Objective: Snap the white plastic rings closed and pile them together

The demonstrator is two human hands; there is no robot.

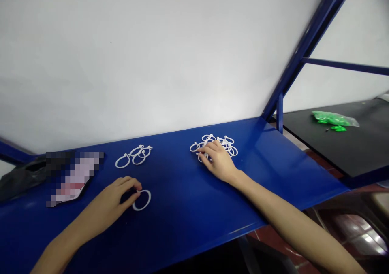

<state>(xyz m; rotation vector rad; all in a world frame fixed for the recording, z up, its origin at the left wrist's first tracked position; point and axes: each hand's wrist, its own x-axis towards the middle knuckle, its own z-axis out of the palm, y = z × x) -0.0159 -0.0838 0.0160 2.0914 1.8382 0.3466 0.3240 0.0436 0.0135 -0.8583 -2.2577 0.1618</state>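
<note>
A blue metal shelf (182,193) carries white plastic rings. My left hand (114,199) rests on the shelf with its fingertips pinched on the edge of a single white ring (142,200) lying flat. My right hand (217,160) lies over the near side of a loose pile of white rings (219,143) at the back middle, fingers curled down into the rings. A small group of linked white rings (133,156) lies apart at the back left, untouched.
A blurred-out flat packet (71,177) and a dark bag (21,179) lie at the shelf's left end. A blue slanted frame post (304,51) rises at the right. Beyond it a black surface (334,144) holds a bag of green parts (332,119).
</note>
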